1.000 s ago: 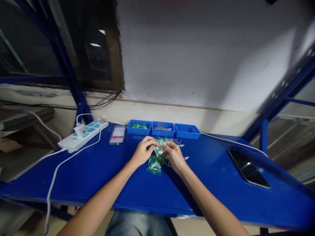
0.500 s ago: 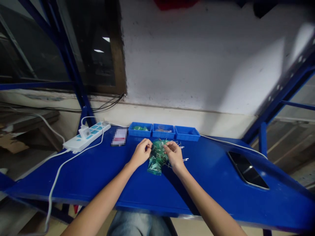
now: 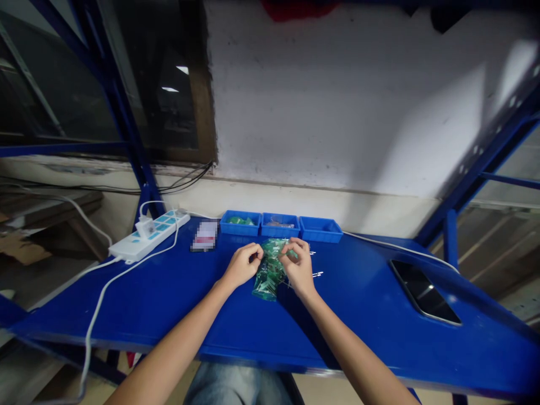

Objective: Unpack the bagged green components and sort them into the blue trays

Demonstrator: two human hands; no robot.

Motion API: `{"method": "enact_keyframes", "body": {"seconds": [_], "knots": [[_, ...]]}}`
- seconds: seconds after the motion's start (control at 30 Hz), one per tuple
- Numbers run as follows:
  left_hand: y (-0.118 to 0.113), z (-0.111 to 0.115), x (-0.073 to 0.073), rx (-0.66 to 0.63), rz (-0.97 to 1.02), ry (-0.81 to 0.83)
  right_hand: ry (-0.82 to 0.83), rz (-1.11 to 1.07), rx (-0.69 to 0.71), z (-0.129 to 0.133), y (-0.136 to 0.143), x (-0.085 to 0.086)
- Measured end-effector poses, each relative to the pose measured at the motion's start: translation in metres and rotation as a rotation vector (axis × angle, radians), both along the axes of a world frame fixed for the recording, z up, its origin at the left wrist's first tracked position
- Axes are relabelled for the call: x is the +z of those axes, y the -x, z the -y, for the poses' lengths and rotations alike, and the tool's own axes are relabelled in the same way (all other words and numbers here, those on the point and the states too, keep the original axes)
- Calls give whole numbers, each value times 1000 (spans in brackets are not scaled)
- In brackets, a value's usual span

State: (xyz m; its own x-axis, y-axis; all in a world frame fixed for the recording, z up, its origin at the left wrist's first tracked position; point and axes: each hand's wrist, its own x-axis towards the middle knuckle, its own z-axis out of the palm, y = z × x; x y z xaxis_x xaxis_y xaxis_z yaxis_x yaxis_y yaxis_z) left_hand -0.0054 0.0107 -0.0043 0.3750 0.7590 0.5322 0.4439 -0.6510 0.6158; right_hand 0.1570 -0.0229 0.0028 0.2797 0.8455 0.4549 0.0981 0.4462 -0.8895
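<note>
A green translucent bag [image 3: 269, 275] with small metal pieces inside lies on the blue table [image 3: 169, 304], between my hands. My left hand [image 3: 244, 263] is closed in a pinch at the bag's upper left edge; what its fingertips hold is too small to make out. On the bag's right side, my right hand [image 3: 297, 264] also pinches thumb and forefinger together, with whatever is between them hidden. Several thin metal pins [image 3: 318, 274] lie just right of my right hand, partly covered by it.
Behind the hands stand three blue bins: one with green bags [image 3: 239, 221], one with small parts [image 3: 280, 224], and a right one [image 3: 321, 228]. A power strip [image 3: 145, 236] with white cables and a blurred card [image 3: 205, 234] are left; a phone [image 3: 424, 292] lies right.
Both hands have shifted slightly over the bag, and the fingers of each are now curled into a rounder pinch. The bag's upper part looks a little flatter.
</note>
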Motion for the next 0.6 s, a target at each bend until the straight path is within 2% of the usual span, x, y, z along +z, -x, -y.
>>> {"method": "enact_keyframes", "body": {"seconds": [0.2,0.3,0.4,0.47,0.6], "knots": [[-1,-1,1,41,84,52,20,-18,100,-1,0,-2],[-3,-2,2,56,211,195,19,8,112,-1,0,-3],[-5,-1,4,-20,356,488,-13,37,129,-1,-1,-4],[-6,0,6,-95,415,628,-48,69,159,0,0,-4],[-6,1,7,-170,471,665,-70,92,200,3,3,-3]]}}
